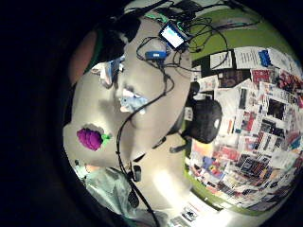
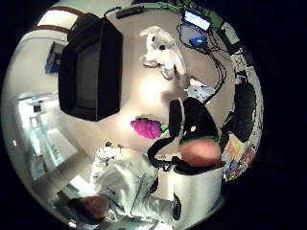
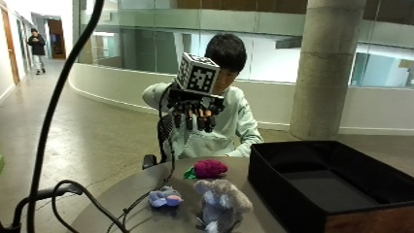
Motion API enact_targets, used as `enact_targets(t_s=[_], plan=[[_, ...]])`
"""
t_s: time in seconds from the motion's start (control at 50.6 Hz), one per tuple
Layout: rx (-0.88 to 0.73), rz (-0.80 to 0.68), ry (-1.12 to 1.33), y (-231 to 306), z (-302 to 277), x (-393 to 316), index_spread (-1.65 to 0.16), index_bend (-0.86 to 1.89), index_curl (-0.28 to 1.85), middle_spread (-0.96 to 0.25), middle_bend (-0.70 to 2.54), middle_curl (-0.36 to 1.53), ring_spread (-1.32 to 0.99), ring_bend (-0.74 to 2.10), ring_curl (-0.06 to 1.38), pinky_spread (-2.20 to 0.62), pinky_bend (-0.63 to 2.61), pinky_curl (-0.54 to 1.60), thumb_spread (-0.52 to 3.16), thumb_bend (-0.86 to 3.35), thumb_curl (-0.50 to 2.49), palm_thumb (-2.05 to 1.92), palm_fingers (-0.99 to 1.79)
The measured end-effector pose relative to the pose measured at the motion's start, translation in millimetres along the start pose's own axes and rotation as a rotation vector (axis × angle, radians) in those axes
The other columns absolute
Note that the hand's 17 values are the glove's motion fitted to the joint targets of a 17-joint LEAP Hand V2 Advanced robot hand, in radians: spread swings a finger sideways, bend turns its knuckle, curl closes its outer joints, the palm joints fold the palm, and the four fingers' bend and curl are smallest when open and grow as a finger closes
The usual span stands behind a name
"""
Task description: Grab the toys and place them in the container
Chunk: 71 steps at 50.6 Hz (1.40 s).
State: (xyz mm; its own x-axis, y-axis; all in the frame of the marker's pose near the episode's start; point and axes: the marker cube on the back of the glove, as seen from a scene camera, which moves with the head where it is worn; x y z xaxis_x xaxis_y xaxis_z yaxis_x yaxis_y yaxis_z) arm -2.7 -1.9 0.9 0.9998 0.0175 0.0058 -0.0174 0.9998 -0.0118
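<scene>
Looks like a big institutional bldg, lobby or atrium of a univ/office type, not a home. Thick round concrete column (image 3: 331,68) rising behind the table. Long curved low white wall (image 3: 123,87) w/ glass panels (image 3: 148,48) above it, more glazing further up. Polished pale floor (image 3: 97,141) running off into a corridor w/ a doorway (image 3: 55,39) at the far end. Round grey table (image 3: 129,194) set in the open space, cables (image 3: 71,194) trailing across it, small lit screen (image 1: 172,36) at its far edge: a recording setup. Collage of printed pages and pics (image 1: 255,137) on green backing beside the table, seen from the palm view.
</scene>
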Motion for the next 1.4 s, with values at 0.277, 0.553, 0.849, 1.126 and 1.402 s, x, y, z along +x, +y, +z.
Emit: enact_targets(t_s=[0.277, 0.553, 0.849, 1.126, 1.402], plan=[[0.018, -0.052, -0.03, -32, 7, -1, -0.19, 0.07, 0.04, -0.07, 0.31, 0.17, -0.12, 0.35, 0.13, -0.03, 0.83, 0.27, 1.2, 0.22, 0.13, 0.2, 0.02], [0.112, -0.044, -0.103, -70, 22, -11, -0.21, 0.08, 0.08, -0.08, 0.38, 0.26, -0.14, 0.44, 0.19, -0.03, 0.9, 0.31, 1.44, 0.2, 0.2, 0.14, -0.08], [0.105, -0.115, -0.185, -140, 85, -47, -0.24, 0.07, 0.1, -0.01, 0.11, 0.21, -0.03, 0.5, 0.23, 0.02, 1.13, 0.38, 1.42, 0.12, 0.23, 0.07, -0.22], [0.157, -0.125, -0.102, -163, 145, -65, -0.28, 0.27, 0.17, -0.02, 0.23, 0.2, -0.09, 0.84, 0.28, -0.11, 1.15, 0.34, 1.34, 0.27, 0.35, 0.48, 0.55], [0.245, -0.112, -0.114, -159, 156, -63, -0.27, 0.31, 0.26, -0.22, 0.59, 0.36, -0.33, 0.98, 0.38, -0.37, 0.91, 0.31, 0.79, 0.29, 0.52, 0.79, 1.06]])
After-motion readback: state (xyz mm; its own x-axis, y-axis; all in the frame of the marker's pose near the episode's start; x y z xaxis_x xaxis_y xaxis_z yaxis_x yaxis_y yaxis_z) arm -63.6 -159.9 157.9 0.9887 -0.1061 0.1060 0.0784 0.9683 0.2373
